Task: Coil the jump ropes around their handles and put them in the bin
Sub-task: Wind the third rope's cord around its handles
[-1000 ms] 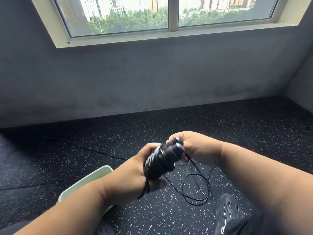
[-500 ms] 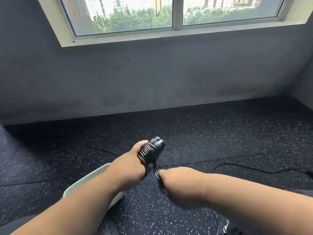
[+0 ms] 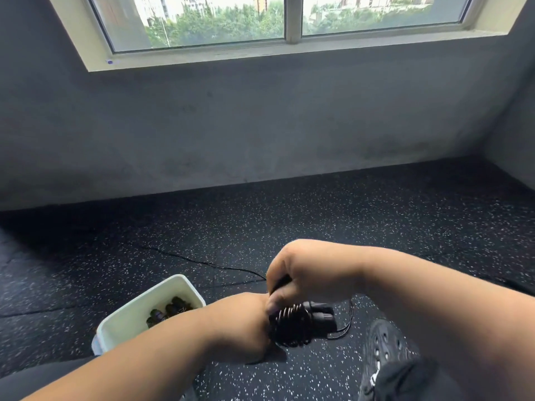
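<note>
The jump rope (image 3: 292,325) sits between my two hands, low over the floor and just right of the bin: its two black handles (image 3: 318,312) lie side by side, pointing right, and most of the thin black cord is already wound round them in tight shiny turns. My left hand (image 3: 240,322) grips the coiled end from the left, fingers curled round the bundle (they are mostly hidden behind it, so I cannot tell exactly how they lie). My right hand (image 3: 304,270) comes down from above with its fingers curled, pinching the cord against the top of the coil, the thumb pressed just beside the wraps. A loose tail of cord (image 3: 344,328) loops out past the handle tips on the right, and another stretch runs away over the floor to the left, behind my right hand. The white bin (image 3: 121,322) stands on the floor near my left forearm, with dark coiled ropes (image 3: 169,309) already lying inside it. Under everything is black speckled rubber flooring (image 3: 376,227); my black perforated shoe (image 3: 388,351) shows at lower right. Beyond stands a grey wall (image 3: 260,125) with a window (image 3: 289,21) above it.
</note>
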Available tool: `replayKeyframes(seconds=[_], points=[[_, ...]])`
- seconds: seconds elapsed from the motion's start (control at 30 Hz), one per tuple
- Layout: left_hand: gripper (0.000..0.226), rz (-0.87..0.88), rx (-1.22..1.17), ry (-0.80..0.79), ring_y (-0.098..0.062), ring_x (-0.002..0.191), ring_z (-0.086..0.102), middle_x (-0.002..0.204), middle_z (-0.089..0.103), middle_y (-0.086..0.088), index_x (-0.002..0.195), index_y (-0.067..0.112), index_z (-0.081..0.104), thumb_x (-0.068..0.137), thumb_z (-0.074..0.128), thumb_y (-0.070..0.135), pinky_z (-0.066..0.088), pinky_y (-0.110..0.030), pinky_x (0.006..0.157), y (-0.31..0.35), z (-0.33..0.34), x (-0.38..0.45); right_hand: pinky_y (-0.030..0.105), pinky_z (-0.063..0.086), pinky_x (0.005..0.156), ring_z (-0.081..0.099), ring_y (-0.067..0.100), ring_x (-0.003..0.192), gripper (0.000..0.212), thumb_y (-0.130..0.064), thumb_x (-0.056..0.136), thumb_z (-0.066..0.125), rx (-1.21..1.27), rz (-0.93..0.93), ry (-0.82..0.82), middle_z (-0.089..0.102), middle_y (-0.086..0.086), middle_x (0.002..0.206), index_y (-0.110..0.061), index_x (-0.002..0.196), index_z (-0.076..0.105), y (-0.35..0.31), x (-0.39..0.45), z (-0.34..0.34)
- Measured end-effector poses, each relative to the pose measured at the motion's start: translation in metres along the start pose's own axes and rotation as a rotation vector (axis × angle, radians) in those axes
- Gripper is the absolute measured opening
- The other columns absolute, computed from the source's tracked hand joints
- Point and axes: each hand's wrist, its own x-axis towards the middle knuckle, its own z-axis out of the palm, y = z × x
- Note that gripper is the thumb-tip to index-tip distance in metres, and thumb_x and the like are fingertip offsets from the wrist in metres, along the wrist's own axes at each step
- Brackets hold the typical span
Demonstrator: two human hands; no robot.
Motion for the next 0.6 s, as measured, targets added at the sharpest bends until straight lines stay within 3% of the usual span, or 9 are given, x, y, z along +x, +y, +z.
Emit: replayKeyframes(seconds=[0.13,0.2,0.3,0.43,0.53,0.6], points=[[0.042,0.042,-0.223,0.020,-0.005,0.091,0.068,0.098,0.070,0.018,0.110,0.049,0.057,0.080,0.086,0.045,0.053,-0.022,0.079,0.004,-0.008,-0.003,0.028,0.044,0.064,0.055,0.006,0.065,0.027,-0.038,0.085,0.082,0.330,0.093,-0.005,0.067,0.003,0.071,-0.013,0.082,0.073,0.028,0.000,-0.009],[0.057,0.080,-0.356,0.041,0.003,0.094,0.069,0.102,0.072,0.023,0.118,0.059,0.052,0.079,0.088,0.040,0.055,-0.020,0.084,0.002,-0.015,-0.006,0.030,0.042,0.065,0.054,0.009,0.066,0.025,-0.036,0.084,0.083,0.439,0.085,0.036,0.064,-0.002,0.069,-0.014,0.079,0.072,0.038,0.000,-0.009],[0.081,0.129,-0.514,0.092,-0.001,0.109,0.069,0.116,0.073,0.021,0.139,0.058,0.044,0.079,0.091,0.031,0.056,-0.031,0.100,-0.008,-0.022,-0.010,0.031,0.037,0.060,0.050,0.016,0.067,0.021,-0.029,0.085,0.081,0.673,0.096,0.058,0.061,0.001,0.072,-0.014,0.081,0.068,0.049,0.001,-0.006],[0.078,0.218,-0.749,0.197,-0.011,0.120,0.066,0.129,0.070,0.008,0.137,0.051,0.053,0.075,0.090,0.022,0.052,-0.041,0.108,-0.014,-0.028,-0.011,0.034,0.025,0.057,0.040,0.017,0.066,0.022,-0.028,0.087,0.077,0.953,0.136,0.136,0.048,0.017,0.082,-0.013,0.084,0.061,0.065,0.005,0.003],[0.075,0.257,-0.945,0.229,-0.014,0.096,0.063,0.114,0.070,-0.001,0.139,0.046,0.056,0.074,0.086,0.023,0.054,-0.037,0.088,-0.020,-0.028,-0.008,0.033,0.018,0.055,0.033,0.013,0.057,0.009,-0.013,0.090,0.062,1.072,0.152,0.203,0.040,0.009,0.070,-0.016,0.082,0.062,0.065,0.009,0.013],[0.066,0.242,-1.058,0.238,-0.013,0.078,0.059,0.091,0.067,0.004,0.128,0.050,0.061,0.074,0.085,0.020,0.053,-0.034,0.069,-0.021,-0.027,-0.008,0.030,0.019,0.053,0.031,0.010,0.054,0.006,-0.010,0.096,0.055,1.133,0.168,0.235,0.038,0.001,0.064,-0.005,0.097,0.058,0.058,0.015,0.020]])
